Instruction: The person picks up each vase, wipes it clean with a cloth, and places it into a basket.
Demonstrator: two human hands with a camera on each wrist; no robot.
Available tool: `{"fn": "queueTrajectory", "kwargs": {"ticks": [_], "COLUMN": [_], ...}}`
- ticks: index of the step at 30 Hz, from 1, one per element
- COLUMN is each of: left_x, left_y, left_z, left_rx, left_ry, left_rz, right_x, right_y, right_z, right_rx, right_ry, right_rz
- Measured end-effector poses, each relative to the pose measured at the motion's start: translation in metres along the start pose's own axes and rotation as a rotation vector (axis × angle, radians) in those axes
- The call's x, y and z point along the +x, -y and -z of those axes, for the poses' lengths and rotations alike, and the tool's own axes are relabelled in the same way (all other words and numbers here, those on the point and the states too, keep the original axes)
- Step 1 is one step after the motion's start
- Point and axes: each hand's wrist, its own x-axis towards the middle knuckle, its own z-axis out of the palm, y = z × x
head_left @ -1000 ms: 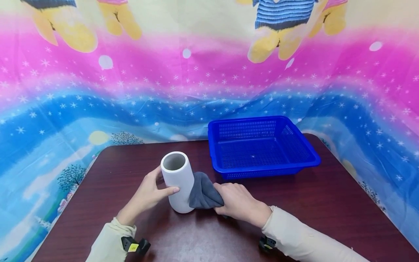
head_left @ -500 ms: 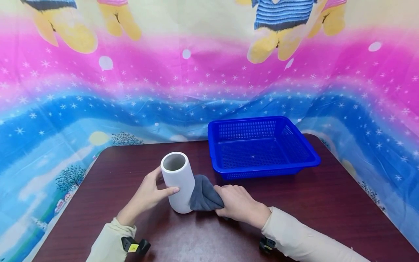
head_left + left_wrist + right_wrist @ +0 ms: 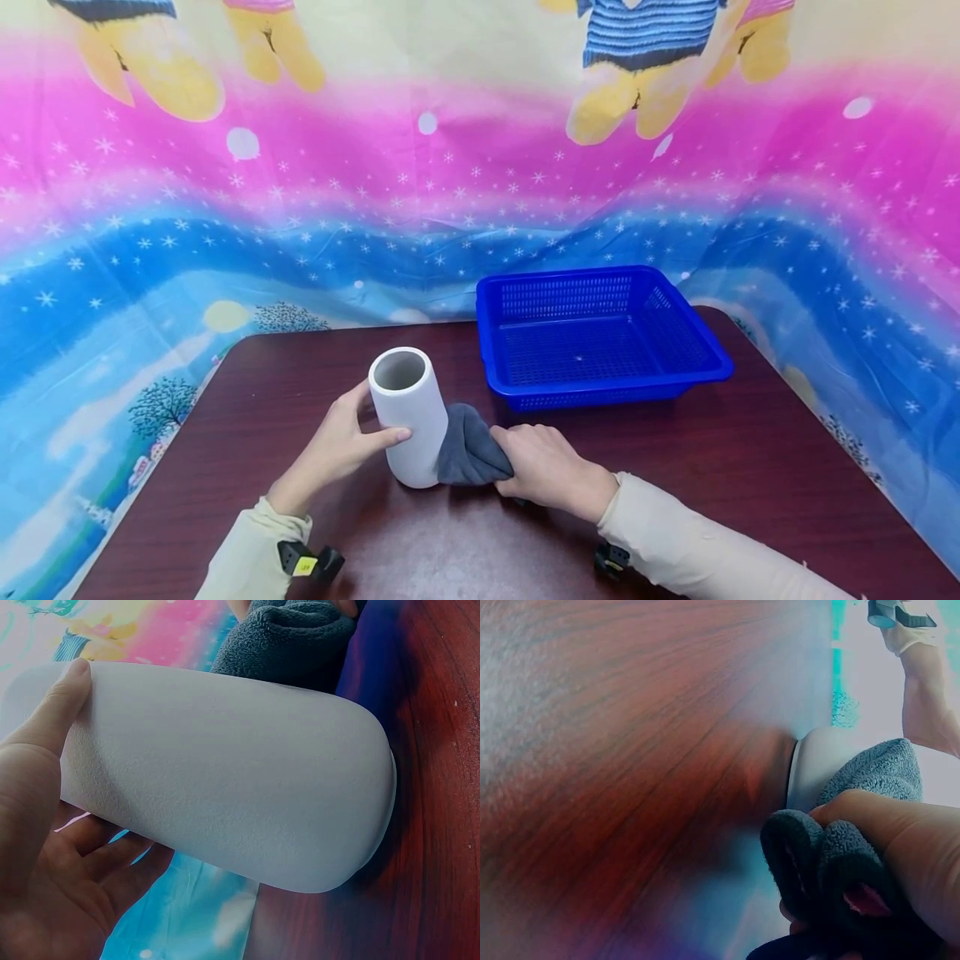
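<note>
A tall white vase (image 3: 417, 425) with a round open top stands on the table, leaning slightly in the head view. My left hand (image 3: 337, 450) holds it from the left, thumb across the near side and fingers behind; the left wrist view shows the vase (image 3: 225, 772) filling most of the picture. In my right hand (image 3: 547, 467) is a bunched dark grey cloth (image 3: 468, 450), its free end against the vase's right side. Folds of the fuzzy cloth (image 3: 877, 776) stick out round the fingers in the right wrist view, with the vase's base just beyond.
A blue plastic basket (image 3: 600, 387) with perforated sides stands at the back right of the dark red-brown table (image 3: 300, 367). Behind the table hangs a colourful printed curtain (image 3: 450, 192). Each wrist wears a small black camera (image 3: 307, 562).
The grey cloth and my right hand have shifted slightly down along the vase's right side. My left hand and the vase look still.
</note>
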Motion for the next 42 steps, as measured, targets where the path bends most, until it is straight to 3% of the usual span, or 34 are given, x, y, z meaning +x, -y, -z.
{"fn": "queueTrajectory", "kwargs": {"ticks": [26, 42], "left_x": [0.0007, -0.0011], "left_y": [0.0012, -0.0008], "left_z": [-0.0009, -0.0015], "left_rx": [-0.003, -0.014], "left_ry": [0.0, 0.005], "left_rz": [0.007, 0.052], "right_x": [-0.0025, -0.0039], "right_y": [0.0006, 0.002], "right_z": [-0.0047, -0.0072], "right_rx": [-0.028, -0.045], "right_ry": [0.058, 0.066], "right_rz": [-0.015, -0.033]}}
